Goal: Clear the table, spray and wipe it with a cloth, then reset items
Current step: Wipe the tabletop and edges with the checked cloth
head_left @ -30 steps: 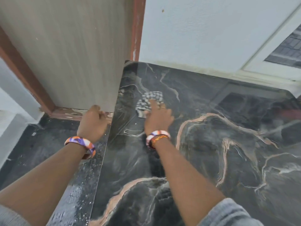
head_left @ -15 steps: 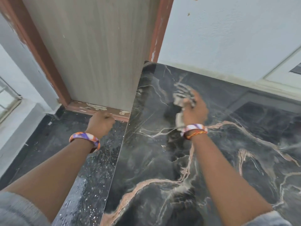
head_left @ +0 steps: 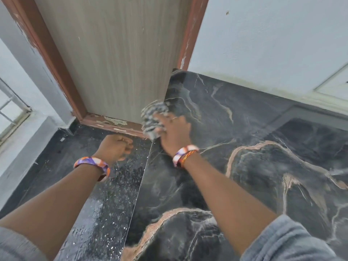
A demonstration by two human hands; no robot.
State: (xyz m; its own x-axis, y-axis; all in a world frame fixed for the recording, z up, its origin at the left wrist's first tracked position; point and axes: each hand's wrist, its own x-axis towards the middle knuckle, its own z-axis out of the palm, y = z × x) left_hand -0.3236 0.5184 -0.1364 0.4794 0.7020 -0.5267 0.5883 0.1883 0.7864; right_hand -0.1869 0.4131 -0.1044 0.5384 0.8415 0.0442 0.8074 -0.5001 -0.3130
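At the ten o'clock corner of the dark marbled bench (head_left: pixel 263 166), hard against the door (head_left: pixel 116 59), the right hand (head_left: pixel 174 131) had the checked cloth (head_left: pixel 153 119) bunched in its grip, fingers curled round it, and pressed it down right on the bench's left edge. The picture there was smeared, so I could not tell how much of the cloth lay flat on the stone. The left hand (head_left: pixel 114 146) hung over the speckled dark floor (head_left: pixel 105 194) at about nine o'clock from the right hand, clenched into a fist with nothing in it that I could see.

The risks, as I judged them, all came from that edge. Part of the cloth seemed to overhang the rim, and a stroke carried further toward nine o'clock could run off the bench altogether, leaving the hand to drop or the cloth to slip loose and fall to the floor. The door frame (head_left: pixel 192 34) stood just beside the corner, its paint already flaking, and a quick stroke toward twelve o'clock might knock knuckles on it or drag chips onto the stone. With the cloth wadded so tightly, little of it could touch the surface, and streaks seemed likely. The bench showed nothing standing on it, so the resetting looked not yet begun.
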